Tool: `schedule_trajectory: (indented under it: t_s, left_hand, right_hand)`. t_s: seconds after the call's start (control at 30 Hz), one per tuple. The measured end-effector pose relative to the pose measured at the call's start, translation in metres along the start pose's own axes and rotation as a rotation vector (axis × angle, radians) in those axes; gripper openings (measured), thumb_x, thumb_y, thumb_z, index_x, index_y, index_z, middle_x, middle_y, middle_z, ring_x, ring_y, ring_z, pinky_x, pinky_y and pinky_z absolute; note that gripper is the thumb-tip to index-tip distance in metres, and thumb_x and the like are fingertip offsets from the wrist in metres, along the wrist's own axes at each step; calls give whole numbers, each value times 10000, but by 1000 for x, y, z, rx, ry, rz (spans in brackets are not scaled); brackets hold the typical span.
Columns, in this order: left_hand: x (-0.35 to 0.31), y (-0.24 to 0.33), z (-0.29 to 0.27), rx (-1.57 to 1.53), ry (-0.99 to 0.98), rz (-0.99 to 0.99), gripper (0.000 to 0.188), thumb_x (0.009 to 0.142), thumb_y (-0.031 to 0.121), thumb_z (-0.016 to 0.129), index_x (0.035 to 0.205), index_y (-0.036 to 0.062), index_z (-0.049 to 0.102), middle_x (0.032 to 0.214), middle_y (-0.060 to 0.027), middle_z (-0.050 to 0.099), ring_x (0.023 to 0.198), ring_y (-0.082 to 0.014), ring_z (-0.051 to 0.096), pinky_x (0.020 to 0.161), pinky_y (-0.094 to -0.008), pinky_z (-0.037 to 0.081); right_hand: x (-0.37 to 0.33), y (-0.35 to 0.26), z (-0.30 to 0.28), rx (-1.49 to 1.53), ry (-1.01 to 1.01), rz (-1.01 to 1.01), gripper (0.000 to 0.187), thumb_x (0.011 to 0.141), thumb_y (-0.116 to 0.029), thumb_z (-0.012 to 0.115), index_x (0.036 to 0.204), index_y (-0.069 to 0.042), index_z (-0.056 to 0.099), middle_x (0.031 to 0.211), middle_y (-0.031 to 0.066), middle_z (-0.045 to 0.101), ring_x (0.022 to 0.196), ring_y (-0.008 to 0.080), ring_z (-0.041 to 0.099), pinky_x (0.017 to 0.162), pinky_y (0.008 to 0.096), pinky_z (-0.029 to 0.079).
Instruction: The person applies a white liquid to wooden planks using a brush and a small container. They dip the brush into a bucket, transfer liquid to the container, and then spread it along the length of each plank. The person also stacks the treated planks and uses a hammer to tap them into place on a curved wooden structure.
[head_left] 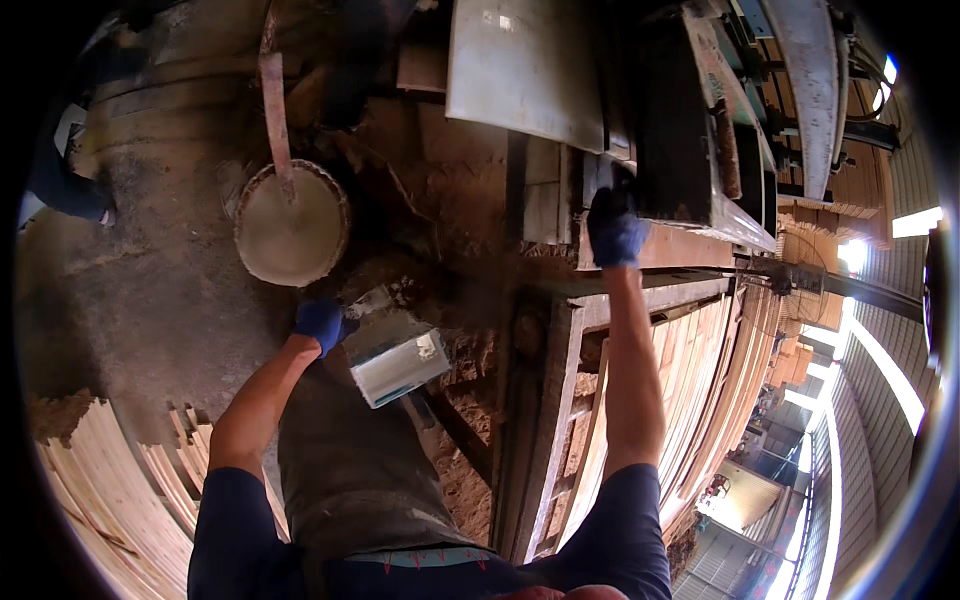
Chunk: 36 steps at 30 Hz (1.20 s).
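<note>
My left hand (322, 325), in a blue glove with a dark palm, is low in front of me, its fingers curled. It is beside a rectangular container (372, 388) with whitish stuff in it; what the fingers close on is hidden. Farther off, my right hand (618, 232), in a similar glove, reaches to the side of a dark machine (690, 160). Its fingers curl around something dark that I cannot make out. Beyond my left hand stands a round bucket (290, 235) of pale, creamy stuff, with a flat stick (275, 110) rising from it.
A pale smooth panel (530, 70) juts out ahead of me. At right, a wooden frame (560, 400) stands next to stacked boards (640, 400). More boards (100, 460) lie at lower left. Another person's leg (65, 180) shows at far left. Sawdust covers the ground.
</note>
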<state>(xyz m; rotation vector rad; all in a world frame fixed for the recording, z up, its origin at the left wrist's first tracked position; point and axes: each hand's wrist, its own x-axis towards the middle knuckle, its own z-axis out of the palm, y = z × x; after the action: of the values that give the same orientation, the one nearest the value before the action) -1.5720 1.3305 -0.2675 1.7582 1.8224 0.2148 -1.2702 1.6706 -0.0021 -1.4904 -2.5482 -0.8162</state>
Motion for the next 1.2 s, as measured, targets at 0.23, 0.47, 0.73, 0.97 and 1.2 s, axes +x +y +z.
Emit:
schedule_trajectory:
  t_s: [0.23,0.47,0.73,0.97,1.2]
  left_hand:
    - [30,19,35,-21,-56,-161,363,786,428,641,854,73,679,818,-192,675,772,-361,662,681,-467,518]
    - [1,2,31,114,-189,-114,357,801,401,627,906,63,667,857,-217,666,821,-381,651,709,-458,520]
    - [19,98,-219,19,-64,304,352,890,389,578,1066,96,660,1031,-163,670,908,-369,637,788,-436,513]
    - [72,289,-522,470,827,888,491,817,311,654,1199,20,554,1082,-185,606,965,-356,585,820,-451,484]
    - [127,380,-650,727,1078,764,494,823,404,603,1154,37,583,1213,-206,585,1114,-347,570,980,-447,437]
  right_hand:
    - [22,66,153,-792,388,-262,343,892,-160,593,1206,-22,613,1128,192,632,911,341,620,854,389,518]
    - [-6,20,38,-18,43,-166,379,905,-151,514,1246,6,563,1201,195,612,1045,390,585,869,511,476]
    - [-148,21,-83,333,-158,81,177,773,-97,519,934,-91,592,867,137,595,832,349,565,627,488,446]
    - [-213,9,-134,344,-267,342,294,651,-202,712,916,-100,635,932,137,631,921,349,595,718,491,477]
    - [-278,1,-215,458,-190,717,248,754,-205,646,965,-74,639,894,157,649,839,346,618,735,464,499]
